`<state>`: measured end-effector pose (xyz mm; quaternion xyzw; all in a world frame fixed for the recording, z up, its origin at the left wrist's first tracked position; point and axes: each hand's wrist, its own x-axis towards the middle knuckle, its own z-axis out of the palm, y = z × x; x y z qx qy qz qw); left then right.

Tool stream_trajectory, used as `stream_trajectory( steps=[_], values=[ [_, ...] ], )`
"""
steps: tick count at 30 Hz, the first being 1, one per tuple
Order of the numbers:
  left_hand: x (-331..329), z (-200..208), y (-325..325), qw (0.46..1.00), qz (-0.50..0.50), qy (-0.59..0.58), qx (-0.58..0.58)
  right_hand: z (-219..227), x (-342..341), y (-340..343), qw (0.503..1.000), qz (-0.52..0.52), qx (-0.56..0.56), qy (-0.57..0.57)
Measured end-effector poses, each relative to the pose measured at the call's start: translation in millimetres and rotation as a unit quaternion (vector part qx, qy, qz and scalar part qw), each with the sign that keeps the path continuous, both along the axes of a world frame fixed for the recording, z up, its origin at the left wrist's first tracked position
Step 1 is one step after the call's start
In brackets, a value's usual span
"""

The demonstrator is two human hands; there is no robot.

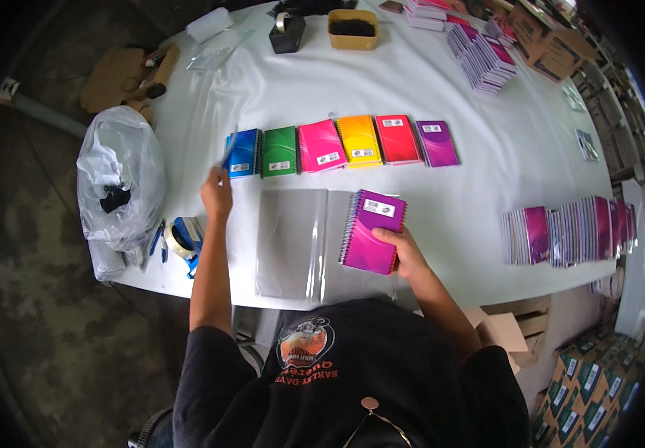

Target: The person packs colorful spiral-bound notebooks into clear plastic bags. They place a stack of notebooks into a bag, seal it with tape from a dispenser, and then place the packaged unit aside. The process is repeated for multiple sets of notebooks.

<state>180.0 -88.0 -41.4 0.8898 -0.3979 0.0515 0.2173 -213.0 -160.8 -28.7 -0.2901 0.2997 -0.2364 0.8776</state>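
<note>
While the white desk (442, 194) already carries a row of six spiral notebooks (341, 143) from blue to purple just beyond the fingers, packing looks barely begun. Clear plastic sleeves (292, 243) lie empty between the two hands. The right hand (404, 250) has its fingers clamped on a purple notebook (373, 231), resting on the sleeves' right edge. The left hand (216, 196) pinches a blue pen (228, 155) beside the blue notebook (242, 153). Stacks (569, 231) wait well right.
</note>
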Motion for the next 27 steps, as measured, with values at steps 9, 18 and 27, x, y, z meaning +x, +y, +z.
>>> stream_trajectory(
  steps=[9,18,27],
  values=[
    [-158.6,66.7,17.4,0.833,-0.526,0.14,-0.097,2.3,6.6,19.2,0.984,0.165,0.018,-0.062],
    [-207.5,69.9,70.7,0.657,-0.205,0.702,-0.184,24.6,16.9,58.6,0.952,0.012,-0.306,0.01],
    [-198.0,-24.9,73.3,0.692,-0.358,0.607,-0.154,-43.8,22.7,82.1,0.922,-0.06,-0.38,0.04]
  ],
)
